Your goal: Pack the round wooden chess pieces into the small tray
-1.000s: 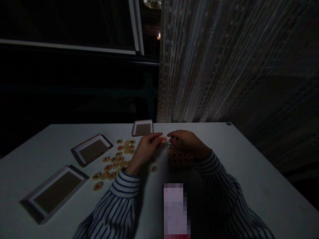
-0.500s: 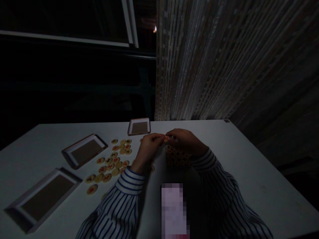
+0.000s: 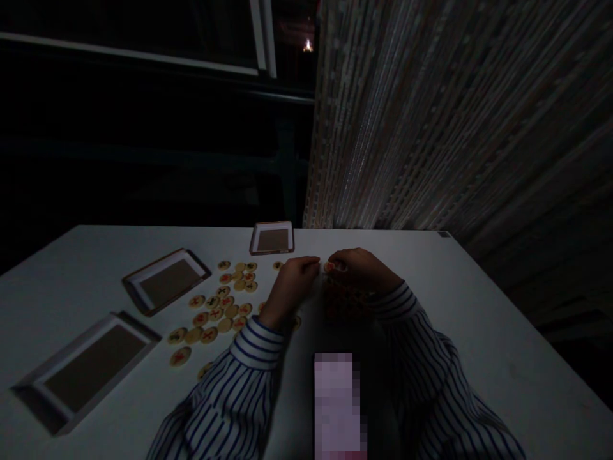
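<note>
Between the thumb and fingers of my right hand point(image 3: 361, 271) is a round xiangqi piece point(image 3: 329, 267) with a red mark. That hand hovers over the back of a block of stacked pieces point(image 3: 345, 303), dark in shadow and partly covered by the hand. My left hand point(image 3: 295, 284) is just to the left, thumb and forefinger pressed together and apart from the held piece; nothing shows in them. Loose xiangqi pieces point(image 3: 209, 335) with red or black marks, some blank side up, are spread left of my left hand. A few lie partly behind my left wrist.
Three shallow box parts stand on the white table point(image 3: 479, 358): a large tray point(image 3: 96, 374) at front left, a middle one point(image 3: 167, 281) behind it, a small one point(image 3: 272, 238) at the back. A bright, pixelated phone-like rectangle point(image 3: 338, 402) is at front centre. A string curtain point(image 3: 383, 115) hangs behind.
My hands have drawn slightly apart. The piece that both hands' fingertips touched is now in my right hand alone. The whole view has shifted a little.
</note>
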{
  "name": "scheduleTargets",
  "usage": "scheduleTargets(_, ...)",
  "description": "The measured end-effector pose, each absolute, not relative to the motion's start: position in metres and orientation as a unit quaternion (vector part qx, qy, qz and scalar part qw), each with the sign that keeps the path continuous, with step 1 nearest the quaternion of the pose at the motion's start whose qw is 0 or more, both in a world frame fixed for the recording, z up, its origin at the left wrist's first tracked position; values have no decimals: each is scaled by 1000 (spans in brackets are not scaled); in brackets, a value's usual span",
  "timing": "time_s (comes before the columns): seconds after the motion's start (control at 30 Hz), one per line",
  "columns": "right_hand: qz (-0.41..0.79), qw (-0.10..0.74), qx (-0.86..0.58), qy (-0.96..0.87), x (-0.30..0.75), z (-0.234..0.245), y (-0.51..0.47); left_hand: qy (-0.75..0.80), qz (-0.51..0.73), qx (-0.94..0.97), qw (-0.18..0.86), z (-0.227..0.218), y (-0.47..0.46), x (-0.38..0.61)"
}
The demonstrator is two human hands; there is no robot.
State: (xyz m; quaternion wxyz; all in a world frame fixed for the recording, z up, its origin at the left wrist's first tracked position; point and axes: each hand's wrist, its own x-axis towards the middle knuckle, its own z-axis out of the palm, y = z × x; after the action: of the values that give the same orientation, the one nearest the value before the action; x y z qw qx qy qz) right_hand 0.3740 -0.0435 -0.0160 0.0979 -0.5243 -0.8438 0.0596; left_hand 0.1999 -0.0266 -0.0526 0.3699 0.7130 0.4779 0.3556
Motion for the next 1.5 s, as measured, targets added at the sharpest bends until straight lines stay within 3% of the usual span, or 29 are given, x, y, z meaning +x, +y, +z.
scheduleTargets(0.23,37,5,-552,-833,379,-34,-35,498,302,757,297,-48,-31,198)
scheduleTargets(0.53,57,-56,-557,-827,375,-35,-34,509,277,765,281,-46,-31,197)
scheduleTargets(1.5,61,-70,-562,-822,370,-36,-35,494,252,787,270,-50,-27,195)
